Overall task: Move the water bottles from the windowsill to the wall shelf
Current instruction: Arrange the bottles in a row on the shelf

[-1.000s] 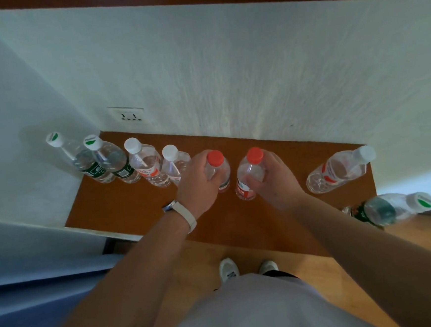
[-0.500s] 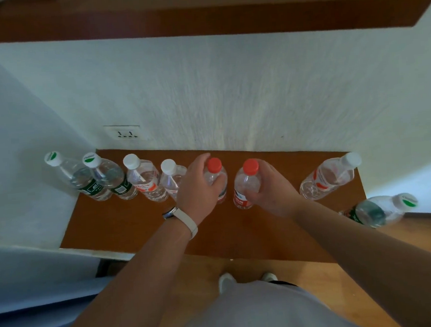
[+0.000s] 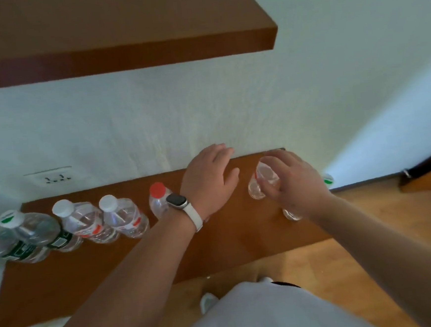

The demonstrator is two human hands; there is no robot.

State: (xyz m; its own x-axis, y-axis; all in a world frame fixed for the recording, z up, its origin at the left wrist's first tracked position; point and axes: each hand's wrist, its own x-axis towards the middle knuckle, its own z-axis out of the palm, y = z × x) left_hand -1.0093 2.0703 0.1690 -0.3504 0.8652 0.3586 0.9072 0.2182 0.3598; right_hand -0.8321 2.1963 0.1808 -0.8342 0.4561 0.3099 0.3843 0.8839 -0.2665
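Several water bottles stand in a row on the lower brown wooden ledge (image 3: 231, 242): a green-capped bottle (image 3: 21, 230), two white-capped bottles (image 3: 85, 222) (image 3: 123, 217) and a red-capped bottle (image 3: 159, 200). My left hand (image 3: 209, 179), with a watch on its wrist, hovers flat over the ledge to the right of the red-capped bottle, fingers spread and holding nothing. My right hand (image 3: 292, 183) curls over the top of a clear bottle (image 3: 261, 185) near the ledge's right end. Another green-capped bottle (image 3: 328, 179) is mostly hidden behind that hand. The brown wall shelf (image 3: 121, 31) hangs above.
A white wall rises behind the ledge, with a socket (image 3: 53, 177) at the left. Wooden floor (image 3: 394, 226) lies to the right and below. My white shirt and shoes show at the bottom. The shelf's right corner juts out above my hands.
Both hands have let go of the red-capped bottles and moved right. My right hand now closes on the clear bottle at the right end. The view has tilted up and shows more of the shelf.
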